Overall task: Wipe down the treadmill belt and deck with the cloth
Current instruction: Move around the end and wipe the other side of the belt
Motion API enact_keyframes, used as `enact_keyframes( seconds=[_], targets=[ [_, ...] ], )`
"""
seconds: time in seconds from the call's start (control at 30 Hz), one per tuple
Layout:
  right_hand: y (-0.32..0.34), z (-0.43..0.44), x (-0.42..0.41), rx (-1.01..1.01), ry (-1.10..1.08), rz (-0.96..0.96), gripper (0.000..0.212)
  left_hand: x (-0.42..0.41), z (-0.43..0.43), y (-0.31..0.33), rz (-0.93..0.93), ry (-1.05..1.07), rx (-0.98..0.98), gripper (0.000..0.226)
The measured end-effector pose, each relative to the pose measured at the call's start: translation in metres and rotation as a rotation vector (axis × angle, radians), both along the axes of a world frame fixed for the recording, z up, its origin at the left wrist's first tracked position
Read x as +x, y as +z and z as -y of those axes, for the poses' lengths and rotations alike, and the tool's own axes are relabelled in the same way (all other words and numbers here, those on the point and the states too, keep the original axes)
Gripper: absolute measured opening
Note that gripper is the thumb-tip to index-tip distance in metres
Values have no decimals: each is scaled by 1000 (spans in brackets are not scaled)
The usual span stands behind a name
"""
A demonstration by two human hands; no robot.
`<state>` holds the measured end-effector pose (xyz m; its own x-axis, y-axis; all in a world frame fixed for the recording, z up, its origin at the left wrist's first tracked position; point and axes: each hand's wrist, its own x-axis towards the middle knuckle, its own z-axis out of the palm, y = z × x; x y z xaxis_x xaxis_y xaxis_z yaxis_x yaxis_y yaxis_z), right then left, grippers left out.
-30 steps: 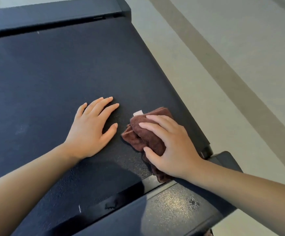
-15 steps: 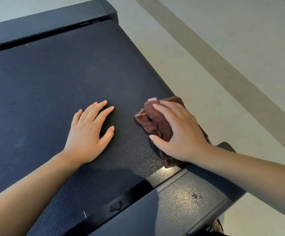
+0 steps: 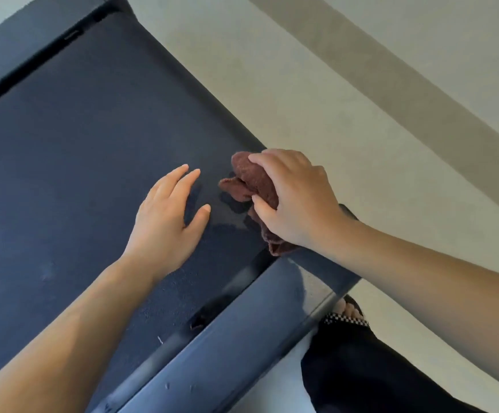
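The dark treadmill belt (image 3: 72, 162) fills the left and middle of the head view. My right hand (image 3: 295, 201) grips a bunched brown cloth (image 3: 252, 181) and holds it against the belt near its right edge. My left hand (image 3: 167, 222) rests flat on the belt just left of the cloth, fingers straight and slightly spread. The deck's dark end cover (image 3: 227, 347) runs diagonally below the hands, with light specks on it. Part of the cloth is hidden under my right palm.
Pale floor (image 3: 316, 99) lies to the right of the treadmill, crossed by a darker grey band (image 3: 421, 93). A foot in a dark checkered sandal (image 3: 349, 314) and a dark trouser leg (image 3: 361, 371) stand beside the end cover at lower right. The far end cover (image 3: 33, 34) sits at top left.
My right hand has slid the cloth toward the belt's right edge and slightly farther away. The view has tilted and shifted, bringing the foot into sight. My left hand stays flat on the belt.
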<state>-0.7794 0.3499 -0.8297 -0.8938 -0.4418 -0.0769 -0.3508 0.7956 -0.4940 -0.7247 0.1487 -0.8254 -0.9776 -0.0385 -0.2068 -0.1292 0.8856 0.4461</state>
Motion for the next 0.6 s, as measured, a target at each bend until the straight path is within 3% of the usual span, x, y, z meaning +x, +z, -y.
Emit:
enact_keyframes(
  seconds=[0.1,0.27,0.6],
  targets=[
    [44,-43,11,-95,-180,42,52,0,-39,40,49,-46,47,56],
    [125,-119,44,-90,-392,211,51,-11,-118,123,157,-205,85,54],
    [316,-205,69,-167,-734,287,52,-39,-233,327,261,-638,-34,49]
  ],
)
